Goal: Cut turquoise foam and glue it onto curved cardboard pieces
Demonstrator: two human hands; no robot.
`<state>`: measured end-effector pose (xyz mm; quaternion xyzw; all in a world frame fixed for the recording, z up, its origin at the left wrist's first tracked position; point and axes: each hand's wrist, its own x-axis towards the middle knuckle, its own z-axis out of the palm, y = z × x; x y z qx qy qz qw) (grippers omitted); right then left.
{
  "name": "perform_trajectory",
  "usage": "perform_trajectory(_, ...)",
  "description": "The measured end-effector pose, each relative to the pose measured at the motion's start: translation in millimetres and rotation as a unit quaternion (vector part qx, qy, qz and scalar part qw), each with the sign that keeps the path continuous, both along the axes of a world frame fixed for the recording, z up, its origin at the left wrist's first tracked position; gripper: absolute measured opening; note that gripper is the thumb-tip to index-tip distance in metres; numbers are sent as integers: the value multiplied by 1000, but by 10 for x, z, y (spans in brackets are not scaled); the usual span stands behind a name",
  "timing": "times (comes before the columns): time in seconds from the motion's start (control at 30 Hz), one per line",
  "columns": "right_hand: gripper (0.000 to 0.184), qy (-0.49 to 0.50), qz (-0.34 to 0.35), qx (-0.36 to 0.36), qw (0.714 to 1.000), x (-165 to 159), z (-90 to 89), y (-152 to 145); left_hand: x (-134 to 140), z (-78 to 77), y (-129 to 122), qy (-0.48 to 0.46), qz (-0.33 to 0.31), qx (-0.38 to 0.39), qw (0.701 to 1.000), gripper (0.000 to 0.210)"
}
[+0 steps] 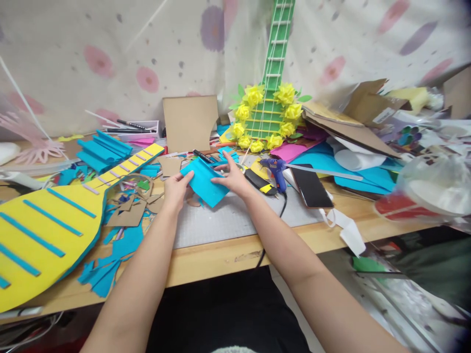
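A folded piece of blue crepe paper (208, 185) is held tilted just above the grey cutting mat (206, 234). My left hand (175, 189) pinches its left edge between thumb and fingers. At the right edge, my right hand (235, 175) has its thumb on the paper, with the index finger raised apart from it. Right of that hand lie a black-and-yellow utility knife (260, 182) and a blue hot glue gun (276, 172) with a glue stick in its back. A black pen (202, 156) is behind the paper.
A yellow guitar-shaped cutout (55, 220) lies at left beside blue paper scraps (125, 245). A green one (263, 117) with yellow flowers stands at the back. To the right are a phone (312, 186), stacked sheets and cardboard, and a bagged red cup (408, 203) near the table edge.
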<state>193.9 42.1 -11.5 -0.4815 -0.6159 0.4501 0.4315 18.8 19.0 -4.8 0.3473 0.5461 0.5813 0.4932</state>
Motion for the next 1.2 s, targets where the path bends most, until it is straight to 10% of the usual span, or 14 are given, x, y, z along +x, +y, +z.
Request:
perform_trajectory(0.23,60,-80,32,188,978,-90,190,93,28,14,-43,52,-97,2,994,43)
perform_trajectory(0.37,25,-162,160,135,964,-177,349,223,26,27,-68,67,-141,10,988,33)
perform_trajectory(1.2,19,-211,113,88,967,-272,297,256,58,-29,-58,152,-140,24,978,31)
